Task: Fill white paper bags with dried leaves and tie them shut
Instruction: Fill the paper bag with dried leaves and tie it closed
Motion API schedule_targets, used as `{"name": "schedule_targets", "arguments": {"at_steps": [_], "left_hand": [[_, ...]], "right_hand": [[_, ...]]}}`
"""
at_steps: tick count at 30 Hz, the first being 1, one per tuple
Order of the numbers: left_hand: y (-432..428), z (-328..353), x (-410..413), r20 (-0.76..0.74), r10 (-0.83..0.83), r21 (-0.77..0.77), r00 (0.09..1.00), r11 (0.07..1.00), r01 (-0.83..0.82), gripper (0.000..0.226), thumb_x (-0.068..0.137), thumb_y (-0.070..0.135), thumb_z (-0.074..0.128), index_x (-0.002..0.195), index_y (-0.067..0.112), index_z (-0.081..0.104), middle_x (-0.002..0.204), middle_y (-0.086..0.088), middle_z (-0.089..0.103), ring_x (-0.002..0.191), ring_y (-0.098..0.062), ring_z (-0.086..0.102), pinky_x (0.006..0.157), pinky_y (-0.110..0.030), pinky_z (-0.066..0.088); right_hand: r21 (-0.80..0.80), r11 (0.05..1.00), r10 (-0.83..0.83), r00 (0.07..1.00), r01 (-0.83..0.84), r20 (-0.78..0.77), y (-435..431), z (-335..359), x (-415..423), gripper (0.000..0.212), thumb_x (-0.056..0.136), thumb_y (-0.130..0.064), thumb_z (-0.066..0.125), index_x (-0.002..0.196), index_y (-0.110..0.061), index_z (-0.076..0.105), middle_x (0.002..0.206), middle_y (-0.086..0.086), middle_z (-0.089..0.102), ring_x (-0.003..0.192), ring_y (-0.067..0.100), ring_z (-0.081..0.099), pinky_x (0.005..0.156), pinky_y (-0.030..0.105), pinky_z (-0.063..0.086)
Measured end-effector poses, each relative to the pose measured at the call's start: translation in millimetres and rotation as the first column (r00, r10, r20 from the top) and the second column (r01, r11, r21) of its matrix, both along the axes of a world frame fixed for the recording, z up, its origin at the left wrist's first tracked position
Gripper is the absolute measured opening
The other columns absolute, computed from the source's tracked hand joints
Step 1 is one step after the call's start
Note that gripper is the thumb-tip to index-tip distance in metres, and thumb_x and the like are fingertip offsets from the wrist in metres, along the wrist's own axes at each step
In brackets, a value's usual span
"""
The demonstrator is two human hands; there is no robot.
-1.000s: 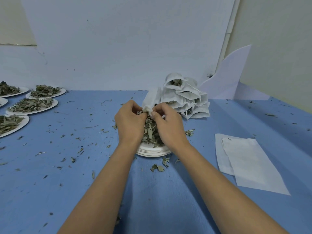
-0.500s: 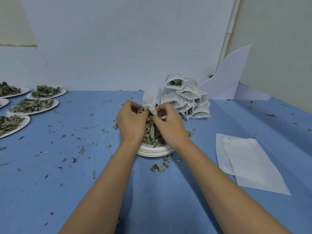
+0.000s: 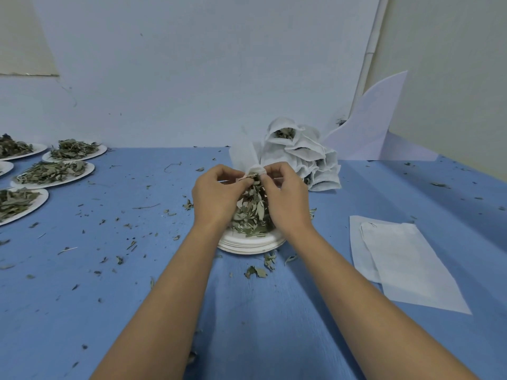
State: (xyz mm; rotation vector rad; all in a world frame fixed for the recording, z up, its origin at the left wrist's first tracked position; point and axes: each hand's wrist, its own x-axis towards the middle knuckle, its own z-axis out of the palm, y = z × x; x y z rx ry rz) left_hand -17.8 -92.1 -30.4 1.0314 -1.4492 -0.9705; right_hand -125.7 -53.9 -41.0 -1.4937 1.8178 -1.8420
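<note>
grip: a white paper bag [image 3: 248, 160] is pinched at its mouth between left hand [image 3: 216, 198] and right hand [image 3: 284, 200], fingertips narrow.
leaves: the dried leaves [image 3: 251, 215] are heaped just below the pinch, on stacked plates [image 3: 251, 244].
done well: the mouth is best kept open above the heap, so spills are caught.
filled bags: a pile [image 3: 304, 157] beyond the right hand.
writing: none is seen.

Both hands [image 3: 253, 196] on white bag [image 3: 247, 160]

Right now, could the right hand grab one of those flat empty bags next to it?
Probably yes. The flat empty bags lie uncovered on the table just beside the right hand, but that hand is busy pinching a bag.
</note>
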Motion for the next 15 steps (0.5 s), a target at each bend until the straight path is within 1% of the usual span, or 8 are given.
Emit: {"name": "schedule_targets", "arguments": {"at_steps": [2, 3, 5, 6, 8, 10, 13, 15], "left_hand": [[-1.2, -0.7, -0.3, 0.023, 0.051, -0.037, 0.998, 0.998, -0.05, 0.02, 0.071, 0.02, 0.081, 0.07, 0.023, 0.062, 0.077, 0.002, 0.069, 0.079, -0.015, 0.068, 0.076, -0.032, 0.056], [-2.0, -0.9, -0.2, 0.032, 0.079, -0.06, 0.996, 0.995, -0.077, 0.022, 0.072, 0.02, 0.081, 0.069, 0.024, 0.059, 0.076, 0.003, 0.067, 0.077, -0.012, 0.066, 0.072, -0.025, 0.054], [-1.6, -0.1, 0.5, 0.049, 0.143, -0.099, 0.989, 0.986, -0.137, 0.026, 0.074, 0.019, 0.078, 0.068, 0.025, 0.054, 0.071, 0.009, 0.06, 0.066, 0.001, 0.058, 0.057, -0.006, 0.043], [-1.4, 0.0, 0.5, 0.049, 0.171, -0.108, 0.984, 0.98, -0.165, 0.027, 0.075, 0.018, 0.076, 0.067, 0.026, 0.052, 0.068, 0.01, 0.057, 0.061, 0.005, 0.054, 0.053, -0.004, 0.039], [-1.4, -0.9, -0.3, 0.036, 0.213, -0.125, 0.976, 0.97, -0.207, 0.027, 0.076, 0.013, 0.072, 0.067, 0.025, 0.049, 0.068, 0.009, 0.054, 0.058, 0.005, 0.051, 0.053, -0.003, 0.036], [-1.5, -1.6, -1.7, 0.044, 0.249, -0.164, 0.968, 0.957, -0.238, 0.026, 0.076, 0.01, 0.068, 0.068, 0.024, 0.048, 0.074, 0.003, 0.056, 0.063, -0.003, 0.049, 0.055, -0.008, 0.037], [-2.8, -1.7, -3.1, 0.031, 0.256, -0.2, 0.966, 0.949, -0.244, 0.027, 0.078, 0.016, 0.071, 0.068, 0.025, 0.047, 0.077, 0.001, 0.056, 0.069, -0.011, 0.049, 0.058, -0.014, 0.037], [-2.8, -0.9, -2.6, -0.011, 0.251, -0.168, 0.968, 0.954, -0.249, 0.03, 0.079, 0.021, 0.074, 0.068, 0.025, 0.046, 0.074, 0.004, 0.055, 0.069, -0.014, 0.054, 0.062, -0.019, 0.043]], "right_hand": [[-0.001, 0.999, 0.042, 0.999, -0.042, -0.001, 0.8, 0.9, 2.6, 0.004, 0.094, -0.021, 0.057, 0.094, -0.019, 0.06, 0.091, -0.009, 0.065, 0.081, -0.003, 0.057, 0.069, 0.008, 0.043], [-0.006, 0.997, 0.077, 0.997, -0.077, 0.002, 1.4, 1.4, 4.4, 0.003, 0.094, -0.02, 0.057, 0.092, -0.021, 0.06, 0.089, -0.012, 0.064, 0.079, -0.006, 0.057, 0.068, 0.006, 0.042], [-0.017, 0.99, 0.14, 0.99, -0.14, -0.005, 2.4, 1.4, 8.4, 0.007, 0.093, -0.021, 0.058, 0.089, -0.025, 0.059, 0.086, -0.015, 0.063, 0.079, -0.008, 0.055, 0.068, 0.004, 0.04], [-0.019, 0.987, 0.16, 0.987, -0.161, -0.014, 2.6, 1.1, 10.0, 0.006, 0.093, -0.022, 0.058, 0.088, -0.025, 0.059, 0.087, -0.014, 0.063, 0.08, -0.007, 0.055, 0.069, 0.005, 0.04], [-0.017, 0.981, 0.191, 0.981, -0.191, -0.026, 2.4, 0.8, 11.7, 0.004, 0.093, -0.023, 0.058, 0.09, -0.023, 0.061, 0.088, -0.013, 0.064, 0.081, -0.006, 0.055, 0.069, 0.006, 0.04], [-0.011, 0.977, 0.212, 0.977, -0.212, 0.008, 1.4, 0.9, 10.7, 0.005, 0.093, -0.02, 0.059, 0.09, -0.023, 0.062, 0.088, -0.013, 0.065, 0.082, -0.005, 0.057, 0.072, 0.009, 0.043], [0.012, 0.973, 0.225, 0.962, -0.229, 0.158, 1.0, 3.1, 7.6, 0.006, 0.09, -0.022, 0.063, 0.094, -0.026, 0.062, 0.093, -0.014, 0.066, 0.09, 0.0, 0.061, 0.079, 0.018, 0.048], [0.062, 0.976, 0.191, 0.956, -0.21, 0.222, 1.6, 4.9, 5.0, 0.025, 0.088, -0.035, 0.064, 0.11, -0.026, 0.058, 0.103, -0.016, 0.062, 0.094, -0.004, 0.059, 0.076, 0.014, 0.045]]}}
